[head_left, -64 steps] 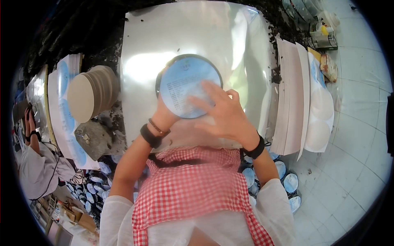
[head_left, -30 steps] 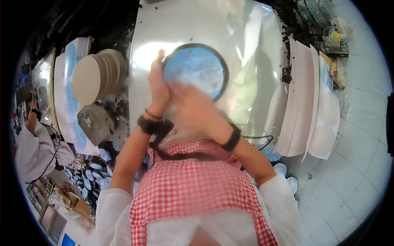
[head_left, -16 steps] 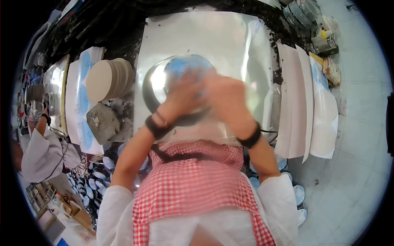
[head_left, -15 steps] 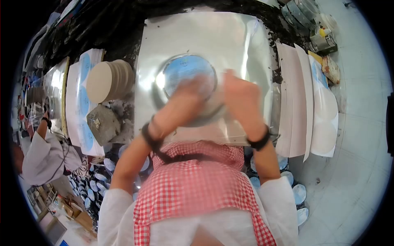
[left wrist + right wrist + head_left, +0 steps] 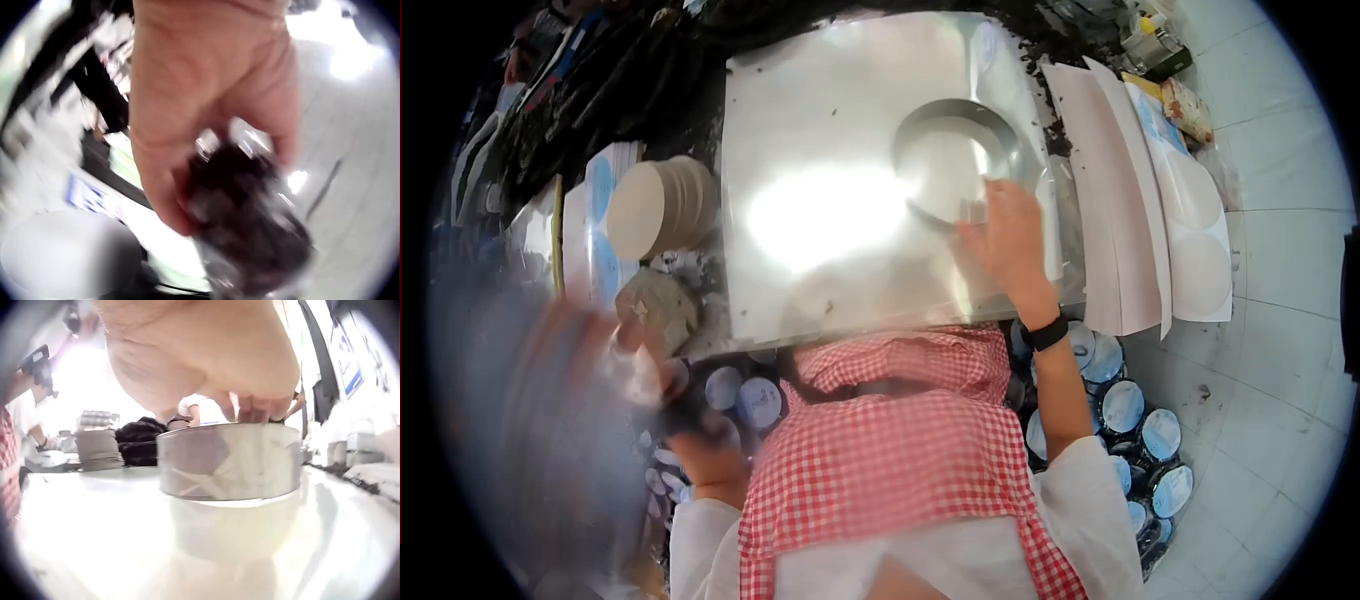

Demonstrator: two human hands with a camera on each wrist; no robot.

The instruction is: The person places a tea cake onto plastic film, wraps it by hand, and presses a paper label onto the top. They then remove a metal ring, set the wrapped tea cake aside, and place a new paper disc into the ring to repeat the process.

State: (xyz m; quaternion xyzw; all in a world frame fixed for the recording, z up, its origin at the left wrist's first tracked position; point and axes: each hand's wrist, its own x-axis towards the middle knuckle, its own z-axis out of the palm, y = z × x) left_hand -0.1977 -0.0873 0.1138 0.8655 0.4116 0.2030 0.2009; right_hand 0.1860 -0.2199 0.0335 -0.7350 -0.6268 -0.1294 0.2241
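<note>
A metal ring (image 5: 915,140) stands on the shiny sheet (image 5: 830,90), right of its middle. My right hand (image 5: 1012,245) is at the ring's near right side, fingers bent over its rim. In the right wrist view the hand (image 5: 200,359) arches over the ring (image 5: 228,462), thumb and fingertips at the top edge. My left hand (image 5: 600,345), badly blurred, is off the sheet's left side. The left wrist view shows that hand (image 5: 206,81) gripping a clear plastic bag (image 5: 250,219) with dark contents, its fingers curled round the top.
Round card discs (image 5: 635,210) and a grey stone (image 5: 658,305) lie left of the sheet. Paper strips (image 5: 1100,200) and a label sheet (image 5: 1195,230) are on the right. Several blue-topped packs (image 5: 1122,405) lie below on both sides.
The ring has moved right on the sheet, and the blue label is gone from it. My left hand has swung from the ring to the far left; my right hand is now at the ring.
</note>
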